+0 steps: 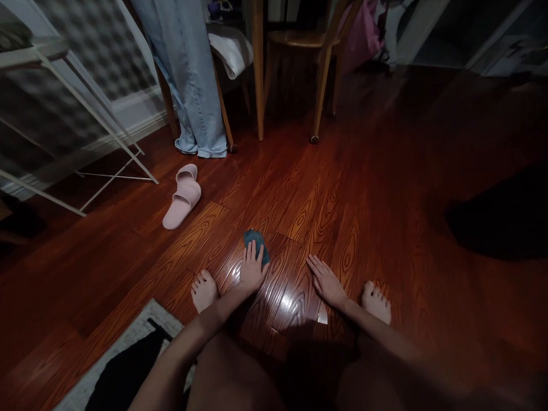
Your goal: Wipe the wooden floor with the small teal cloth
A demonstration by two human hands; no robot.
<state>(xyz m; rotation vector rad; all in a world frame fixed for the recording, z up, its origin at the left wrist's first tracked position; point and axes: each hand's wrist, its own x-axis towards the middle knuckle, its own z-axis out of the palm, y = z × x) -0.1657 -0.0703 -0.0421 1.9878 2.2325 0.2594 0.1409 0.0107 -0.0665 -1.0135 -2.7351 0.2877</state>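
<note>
A small dark teal cloth (252, 235) lies on the reddish-brown wood floor (296, 204). My left hand (253, 268) rests flat over its near part, fingers stretched out and spread, so part of the cloth is hidden. To the right, my right hand (325, 281) is held out low over the floor with straight fingers lying side by side and nothing in it. Whether its palm touches the boards I cannot tell. My bare feet stand on either side, the left foot (204, 290) and the right foot (377, 303).
Pink slippers (183, 200) lie ahead to the left. Blue jeans (191, 82) hang over a chair, and a wooden chair (294, 40) stands beyond. A white folding-legged table (107, 125) is at left. A patterned rug (139, 338) lies near my left foot; a dark shape (510, 216) is at right.
</note>
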